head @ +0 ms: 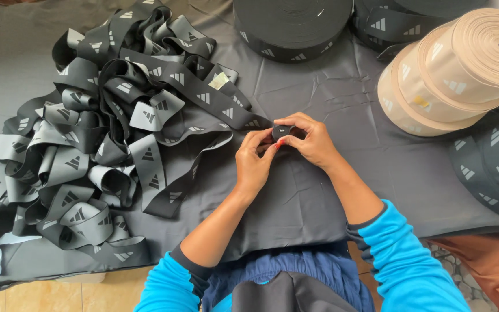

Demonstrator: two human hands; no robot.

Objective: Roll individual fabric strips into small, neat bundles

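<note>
Black elastic band (235, 118): is running from the loose heap at the left across to the hands, ending in a small tight coil (282, 133) that is sitting between the fingertips near the middle of the worktop (342, 98).
Left hand (253, 164): is closing thumb and fingers on the near-left side of the coil, pinching it so it is not springing open.
Right hand (313, 141): is curling over the coil from the right, fingertips pressing on its top and far edge; both hands are together, clamped on the same coil.
Heap (105, 133): is lying tangled at the left in black and grey loops, well apart from the hands except for the one feeding strand.
Finished rolls: a large black roll (293, 26) is standing at the far edge, and beige rolls (457, 72) are leaning at the far right.
Doing it well, as a judgement: keeping the band flat and untwisted as it is feeding in, holding the edges level, and keeping steady tension seems to matter most.
Risk, as a judgement: a slack grip is likely letting the springy core unwind.
</note>
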